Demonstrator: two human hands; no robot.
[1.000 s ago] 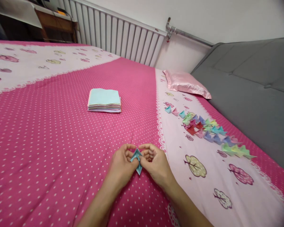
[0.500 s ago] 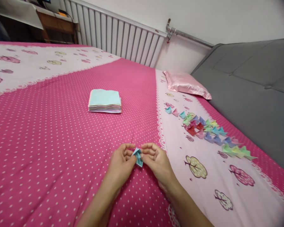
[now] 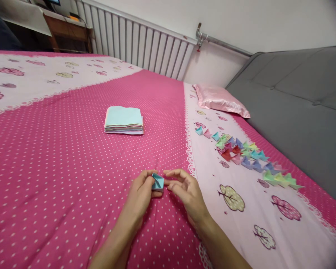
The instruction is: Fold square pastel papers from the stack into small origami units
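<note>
blue paper point(image 3: 158, 183): sitting folded between the hands, apparently undergoing shaping.
left hand point(image 3: 140, 192): pinching the paper between thumb and fingers.
right hand point(image 3: 189, 190): holding fingers loosely parted, one seemingly touching the right edge.
folds: probably calling for a gentle pinch there.
paper stack point(image 3: 123, 116), paper boats point(image 3: 246, 162): lying on the bedspread point(image 3: 72, 168), no container showing.

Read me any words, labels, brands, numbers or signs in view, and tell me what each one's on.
None: I find no readable text.
Paper stack: no writing visible on the top sheet.
Folded blue paper in the left hand: no marks I can read.
Bedspread: dots and printed trees, no lettering I can make out.
Screen, top left: cut off, too little shows to read.
</note>
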